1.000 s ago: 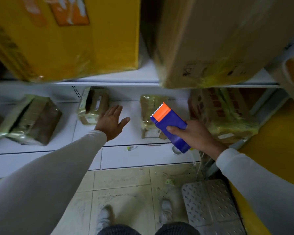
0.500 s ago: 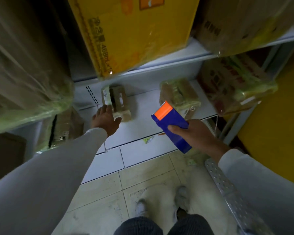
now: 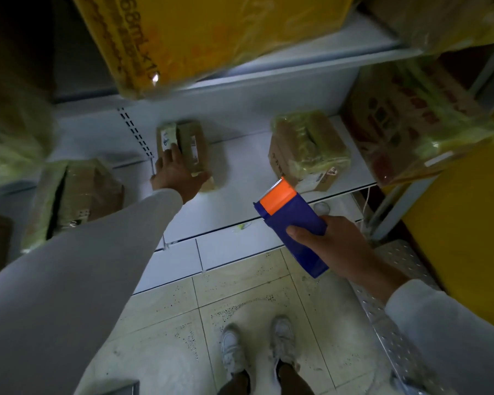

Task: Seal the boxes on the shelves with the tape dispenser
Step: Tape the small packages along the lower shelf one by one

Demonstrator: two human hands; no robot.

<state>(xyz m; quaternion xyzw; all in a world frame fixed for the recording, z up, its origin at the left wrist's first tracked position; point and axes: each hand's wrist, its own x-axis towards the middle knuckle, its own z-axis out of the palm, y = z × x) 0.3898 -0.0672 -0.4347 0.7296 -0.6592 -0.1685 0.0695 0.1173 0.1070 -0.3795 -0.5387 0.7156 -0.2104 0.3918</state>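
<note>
A small brown cardboard box [image 3: 193, 145] lies on the white lower shelf [image 3: 234, 201]. My left hand [image 3: 177, 173] rests on its near left corner, fingers stretched along the top and thumb along the near edge. In front of the shelf my right hand [image 3: 335, 246] grips a blue tape dispenser [image 3: 294, 223], whose orange toothed head points up toward the shelf. A second box [image 3: 308, 148], wrapped in yellowish tape, sits to the right. A third box [image 3: 80, 192] lies to the left, partly behind my left sleeve.
A big yellow carton [image 3: 211, 32] overhangs from the upper shelf. A large printed carton [image 3: 411, 124] in plastic fills the shelf's right end. A perforated metal step [image 3: 397, 283] lies at the lower right. My shoes [image 3: 257, 346] stand on the tiled floor.
My left hand reached forward and came down on the small box. My head turned left and leaned closer. The right hand kept the dispenser in about the same place.
</note>
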